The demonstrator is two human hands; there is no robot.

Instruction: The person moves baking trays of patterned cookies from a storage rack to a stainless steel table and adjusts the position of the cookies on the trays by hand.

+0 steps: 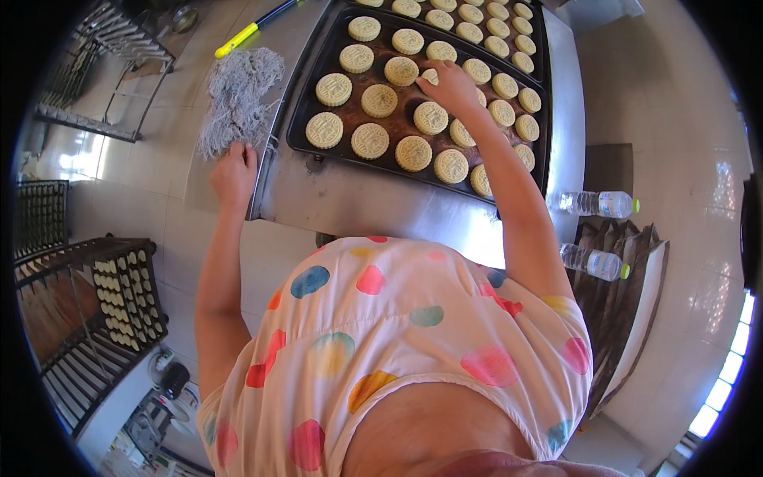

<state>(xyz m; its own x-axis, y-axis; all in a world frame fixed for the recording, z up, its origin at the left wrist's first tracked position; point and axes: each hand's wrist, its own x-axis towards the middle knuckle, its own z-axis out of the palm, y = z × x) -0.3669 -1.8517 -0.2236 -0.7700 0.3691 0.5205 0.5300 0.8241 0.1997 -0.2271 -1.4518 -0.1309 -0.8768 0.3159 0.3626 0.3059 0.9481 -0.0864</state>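
Pale round cake (pixel 430 76) lay at right hand (pixel 451 86), well apart from left hand (pixel 234 176) touching grey mop head (pixel 238 99); couldn't tell either grip.

Soft daylight, bright lower-right window (pixel 719 392), glare on tiled floor (pixel 83 159), curved fisheye edges

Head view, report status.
Right hand touching mooncake on black baking tray. Left hand at grey stringy rag, grip unclear. Right forearm hiding part of tray.
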